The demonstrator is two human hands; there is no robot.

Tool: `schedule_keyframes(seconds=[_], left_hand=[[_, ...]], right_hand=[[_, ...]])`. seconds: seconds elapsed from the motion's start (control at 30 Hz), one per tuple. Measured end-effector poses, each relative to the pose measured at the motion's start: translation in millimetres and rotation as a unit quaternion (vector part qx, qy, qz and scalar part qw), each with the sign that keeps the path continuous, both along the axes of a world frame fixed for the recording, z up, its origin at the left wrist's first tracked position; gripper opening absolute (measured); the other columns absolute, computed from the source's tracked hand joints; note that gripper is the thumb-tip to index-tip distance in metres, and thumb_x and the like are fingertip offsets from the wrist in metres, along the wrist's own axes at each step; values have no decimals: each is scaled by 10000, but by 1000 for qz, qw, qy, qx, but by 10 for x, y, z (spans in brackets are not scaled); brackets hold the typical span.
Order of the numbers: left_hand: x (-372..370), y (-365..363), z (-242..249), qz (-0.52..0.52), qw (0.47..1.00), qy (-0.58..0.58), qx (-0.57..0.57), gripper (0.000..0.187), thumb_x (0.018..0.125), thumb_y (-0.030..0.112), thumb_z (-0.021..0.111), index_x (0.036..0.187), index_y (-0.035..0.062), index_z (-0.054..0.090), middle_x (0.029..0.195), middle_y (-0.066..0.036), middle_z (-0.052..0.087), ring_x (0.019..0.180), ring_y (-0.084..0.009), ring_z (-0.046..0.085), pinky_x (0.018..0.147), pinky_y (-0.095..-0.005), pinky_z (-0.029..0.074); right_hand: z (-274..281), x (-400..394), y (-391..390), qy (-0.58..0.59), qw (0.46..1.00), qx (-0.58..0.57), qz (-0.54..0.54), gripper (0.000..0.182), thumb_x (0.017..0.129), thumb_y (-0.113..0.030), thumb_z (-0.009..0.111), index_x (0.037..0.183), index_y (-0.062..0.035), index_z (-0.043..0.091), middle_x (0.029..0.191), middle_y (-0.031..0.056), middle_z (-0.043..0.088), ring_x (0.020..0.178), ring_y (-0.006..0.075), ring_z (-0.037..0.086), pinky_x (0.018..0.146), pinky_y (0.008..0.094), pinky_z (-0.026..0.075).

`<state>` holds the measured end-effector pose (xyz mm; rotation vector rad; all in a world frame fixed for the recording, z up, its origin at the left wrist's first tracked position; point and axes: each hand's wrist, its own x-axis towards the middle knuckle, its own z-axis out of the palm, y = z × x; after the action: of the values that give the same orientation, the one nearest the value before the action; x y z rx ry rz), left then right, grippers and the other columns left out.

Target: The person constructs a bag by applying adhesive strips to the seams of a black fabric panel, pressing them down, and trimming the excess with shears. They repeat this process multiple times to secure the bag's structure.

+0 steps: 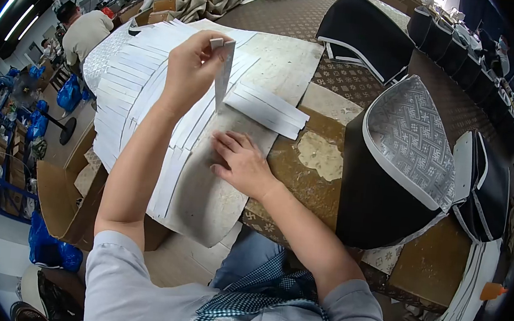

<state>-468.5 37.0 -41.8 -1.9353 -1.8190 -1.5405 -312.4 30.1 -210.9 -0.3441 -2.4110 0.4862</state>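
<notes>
My left hand (186, 70) is raised over the board, its fingers pinching the upper end of a narrow white strip (222, 73). The strip hangs down at a slant, and its lower end is close to the board. My right hand (243, 164) lies palm down with fingers spread on the pale board (206, 202), just below the strip. Many white strips (123, 101) are fanned out in overlapping rows to the left, partly behind my left forearm. A short stack of white strips (265, 109) rests to the right, above my right hand.
A black piece with silver patterned lining (411, 135) stands at the right, with more black pieces (368, 32) behind it. A dried pale patch (320, 157) marks the brown surface. An open cardboard box (61, 200) stands at lower left. Another person (83, 35) is at far left.
</notes>
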Motion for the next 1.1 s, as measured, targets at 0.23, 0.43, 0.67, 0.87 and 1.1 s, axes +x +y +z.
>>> schedule_keyframes(seconds=[0.23,0.43,0.67,0.87,1.1], left_hand=[[-289,-192,905,-30,922,-97,373,102,926,62,655,1016,21,678,937,-56,693,823,-104,645,731,-235,532],[65,-1042,1459,-113,947,-93,286,169,958,113,610,1087,57,703,1059,-156,712,904,-215,715,734,-285,611],[730,-1355,458,-96,969,-227,-29,190,957,167,634,1057,26,712,827,-2,640,718,-69,603,548,-209,503],[1585,-1463,-160,-236,915,-284,-163,237,983,197,614,1027,-17,707,875,-25,609,695,-73,592,583,-214,501],[2606,-1598,-561,-342,863,-309,-206,228,976,154,618,1063,-38,707,879,-36,622,709,-72,589,631,-195,465]], right_hand=[[-233,-97,-3,-122,991,-16,-50,563,908,-383,603,1366,-66,523,1516,52,412,1391,261,382,1173,508,238],[40,150,183,291,948,-83,-94,182,875,-160,657,1014,-46,686,1038,121,673,964,293,607,883,384,475],[484,816,-391,412,839,-353,-47,88,939,-93,641,938,-6,653,843,24,596,709,70,531,648,223,440],[1128,1901,-929,257,914,-304,-77,121,849,-63,737,912,13,667,839,25,598,621,55,529,568,202,427],[990,2917,-1506,246,907,-266,-213,111,788,2,757,814,-8,650,811,34,596,658,87,524,596,214,416]])
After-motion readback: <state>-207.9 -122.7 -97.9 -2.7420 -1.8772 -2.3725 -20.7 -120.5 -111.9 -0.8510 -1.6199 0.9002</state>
